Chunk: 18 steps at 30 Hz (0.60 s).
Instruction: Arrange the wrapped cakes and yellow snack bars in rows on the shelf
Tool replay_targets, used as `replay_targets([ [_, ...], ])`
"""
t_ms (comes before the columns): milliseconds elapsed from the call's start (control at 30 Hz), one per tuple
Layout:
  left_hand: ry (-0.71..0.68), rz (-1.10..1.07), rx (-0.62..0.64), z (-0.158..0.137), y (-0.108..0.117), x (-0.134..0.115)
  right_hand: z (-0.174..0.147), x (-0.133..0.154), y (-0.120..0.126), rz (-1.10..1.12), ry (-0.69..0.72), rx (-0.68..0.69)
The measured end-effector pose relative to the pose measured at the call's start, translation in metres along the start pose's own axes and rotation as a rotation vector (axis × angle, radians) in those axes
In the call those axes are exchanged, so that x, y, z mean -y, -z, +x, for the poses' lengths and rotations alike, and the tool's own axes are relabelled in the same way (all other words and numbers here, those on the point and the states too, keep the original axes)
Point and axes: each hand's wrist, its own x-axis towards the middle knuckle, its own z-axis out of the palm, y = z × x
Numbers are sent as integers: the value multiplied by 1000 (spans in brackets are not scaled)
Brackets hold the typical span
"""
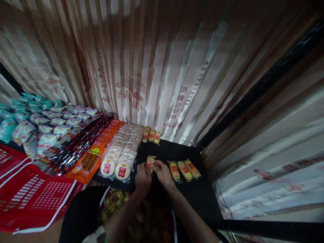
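Observation:
Between my two hands, just above the black shelf surface (162,150), is a small wrapped cake (150,162) with a red and yellow label. My left hand (143,177) grips its left side, with the fingers closed. From the right, the fingertips of my right hand (163,172) pinch the same cake. Three similar wrapped cakes (184,170) lie side by side to the right of my hands. Another short row of wrapped cakes (152,135) sits at the back edge, near the curtain.
Rows of round crackers in clear wrap (123,170) lie left of my hands, beside an orange snack packet (88,165) and dark shiny packets (76,145). White and green bags fill the far left. Red baskets (54,195) stand below; one with wrapped cakes (113,200) is under my arms. A printed curtain (162,74) hangs behind.

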Motion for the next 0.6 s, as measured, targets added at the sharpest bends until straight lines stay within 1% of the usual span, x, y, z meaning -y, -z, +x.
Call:
replay_targets([
  [100, -43, -65, -67, 13, -4, -5, 24, 5, -6, -45, 52, -71],
  [167, -83, -131, -110, 22, -9, -7, 40, 11, -9, -109, 58, -114],
  [267, -97, -204, -143, 37, -15, -8, 60, 21, -14, -219, 49, -163],
  [433, -149, -330, -134, 61, -20, -8, 89, 31, -19, -343, 82, -214],
  [533, -160, -384, -121, 74, -21, -8, 103, 33, -23, -351, 113, -201],
  [600, -159, -419, -111, 81, -22, -8, 110, 34, -25, -376, 98, -189],
])
